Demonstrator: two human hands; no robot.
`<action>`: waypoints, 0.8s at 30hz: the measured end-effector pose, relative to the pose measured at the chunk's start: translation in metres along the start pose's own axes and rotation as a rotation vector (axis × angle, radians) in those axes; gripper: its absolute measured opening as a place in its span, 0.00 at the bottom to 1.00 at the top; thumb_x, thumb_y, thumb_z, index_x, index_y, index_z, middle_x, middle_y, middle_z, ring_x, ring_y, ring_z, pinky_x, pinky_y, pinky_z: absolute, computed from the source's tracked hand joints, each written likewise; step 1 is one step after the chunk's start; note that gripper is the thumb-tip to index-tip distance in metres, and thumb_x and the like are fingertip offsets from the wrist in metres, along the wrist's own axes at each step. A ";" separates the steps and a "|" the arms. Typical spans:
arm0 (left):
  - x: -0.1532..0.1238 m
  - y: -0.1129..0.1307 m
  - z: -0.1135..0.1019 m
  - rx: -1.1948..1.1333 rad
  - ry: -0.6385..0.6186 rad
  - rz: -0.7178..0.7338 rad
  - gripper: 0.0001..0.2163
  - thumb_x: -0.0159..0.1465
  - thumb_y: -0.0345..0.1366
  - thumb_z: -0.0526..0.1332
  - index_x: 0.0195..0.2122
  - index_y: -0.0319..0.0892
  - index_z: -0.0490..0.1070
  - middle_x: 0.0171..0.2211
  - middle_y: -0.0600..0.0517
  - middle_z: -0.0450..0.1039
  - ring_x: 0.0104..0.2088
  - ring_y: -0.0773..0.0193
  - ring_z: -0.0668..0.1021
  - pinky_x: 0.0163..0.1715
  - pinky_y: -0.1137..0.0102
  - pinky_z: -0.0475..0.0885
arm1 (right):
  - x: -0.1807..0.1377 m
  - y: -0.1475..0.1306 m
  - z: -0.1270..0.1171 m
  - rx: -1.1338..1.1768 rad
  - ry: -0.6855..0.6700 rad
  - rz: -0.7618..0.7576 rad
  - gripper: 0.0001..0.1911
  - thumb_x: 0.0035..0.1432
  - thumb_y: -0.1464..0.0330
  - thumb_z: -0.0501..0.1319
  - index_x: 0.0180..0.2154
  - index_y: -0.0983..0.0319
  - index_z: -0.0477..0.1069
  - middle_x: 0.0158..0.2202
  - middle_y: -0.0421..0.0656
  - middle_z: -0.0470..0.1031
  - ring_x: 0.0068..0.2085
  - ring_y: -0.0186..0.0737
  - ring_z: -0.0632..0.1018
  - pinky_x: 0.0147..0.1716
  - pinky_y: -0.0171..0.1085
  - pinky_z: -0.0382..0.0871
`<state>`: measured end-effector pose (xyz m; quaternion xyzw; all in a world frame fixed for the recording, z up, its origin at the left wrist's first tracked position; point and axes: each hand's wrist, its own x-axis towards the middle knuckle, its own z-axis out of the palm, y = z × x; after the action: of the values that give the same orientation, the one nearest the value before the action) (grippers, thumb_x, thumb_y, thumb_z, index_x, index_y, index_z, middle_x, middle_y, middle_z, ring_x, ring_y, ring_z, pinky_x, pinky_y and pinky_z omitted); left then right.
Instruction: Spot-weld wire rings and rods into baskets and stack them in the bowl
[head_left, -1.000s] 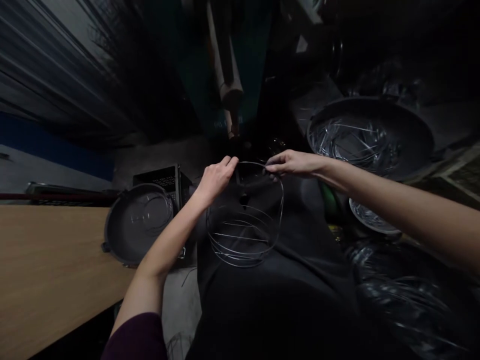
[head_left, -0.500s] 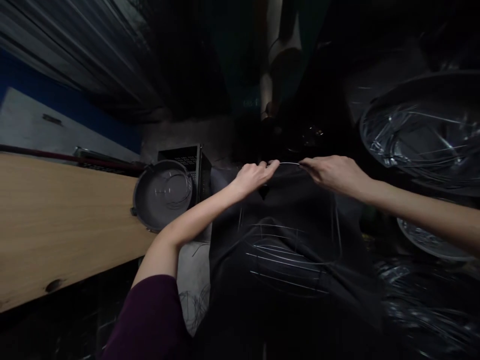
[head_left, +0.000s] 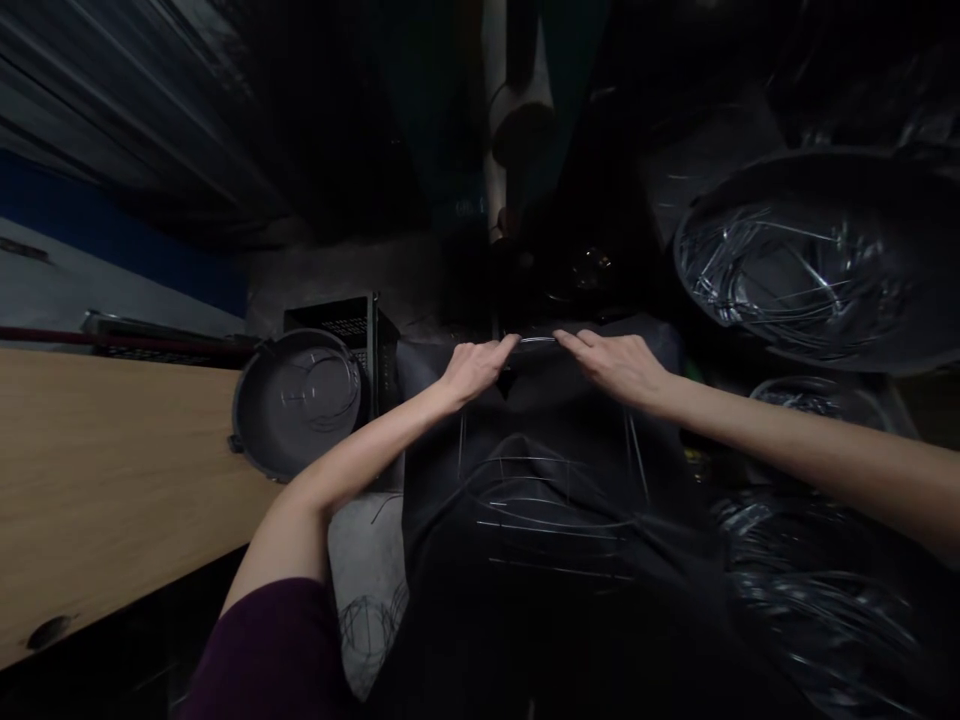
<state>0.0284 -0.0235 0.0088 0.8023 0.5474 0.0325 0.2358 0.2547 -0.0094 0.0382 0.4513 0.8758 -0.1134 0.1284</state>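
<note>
Between my two hands runs a thin, bright metal wire [head_left: 538, 340], held up at the top of a dark apron [head_left: 480, 550] over my lap. My left hand [head_left: 474, 372] pinches it on the left, thumb and fingers pressed together. On the other side, my right hand [head_left: 619, 368] grips it with its fingertips. Lower down, a curved wire frame [head_left: 555, 526] with several cross wires lies against the apron. Straight wires rise from it towards both hands; whether they join the held wire, I cannot tell in the dim light.
On the left are a wooden board [head_left: 135, 480], a round grey basin [head_left: 262, 440] with wire rings inside, and a black crate [head_left: 384, 345]. A large basin [head_left: 679, 250] of wire pieces stands right, above loose wire bundles [head_left: 817, 600]. A cylindrical machine part [head_left: 521, 110] hangs ahead.
The view has swung to the right, so the surroundings sit further left. Both hands still hold the wire, and the fingers of my right hand look straighter along it.
</note>
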 end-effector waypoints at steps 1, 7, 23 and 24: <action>-0.001 0.002 0.000 0.084 -0.029 -0.002 0.19 0.67 0.29 0.48 0.58 0.45 0.62 0.40 0.46 0.75 0.36 0.60 0.78 0.36 0.70 0.67 | 0.001 0.000 0.001 0.022 0.015 0.003 0.26 0.62 0.75 0.45 0.62 0.63 0.57 0.46 0.53 0.72 0.32 0.43 0.73 0.23 0.37 0.48; 0.003 0.014 -0.003 0.333 -0.141 -0.003 0.21 0.68 0.29 0.44 0.62 0.43 0.54 0.46 0.41 0.70 0.37 0.58 0.78 0.35 0.67 0.68 | 0.008 0.000 0.012 -0.099 0.016 -0.058 0.27 0.61 0.77 0.42 0.61 0.68 0.55 0.43 0.57 0.71 0.34 0.45 0.75 0.24 0.36 0.51; 0.020 0.013 -0.054 0.317 0.010 -0.092 0.18 0.68 0.31 0.45 0.57 0.47 0.62 0.40 0.45 0.75 0.37 0.59 0.77 0.38 0.67 0.68 | 0.034 0.005 -0.034 -0.190 0.088 -0.012 0.26 0.64 0.74 0.42 0.63 0.64 0.54 0.43 0.53 0.72 0.32 0.44 0.74 0.25 0.37 0.54; 0.023 0.012 -0.065 0.331 0.033 -0.086 0.17 0.68 0.32 0.45 0.56 0.45 0.63 0.38 0.45 0.75 0.37 0.59 0.77 0.38 0.66 0.68 | 0.039 0.006 -0.044 -0.198 0.117 -0.009 0.26 0.64 0.74 0.42 0.62 0.63 0.55 0.42 0.52 0.73 0.32 0.44 0.74 0.24 0.37 0.53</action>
<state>0.0279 0.0161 0.0663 0.8054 0.5829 -0.0553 0.0927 0.2323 0.0381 0.0664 0.4383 0.8907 -0.0005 0.1206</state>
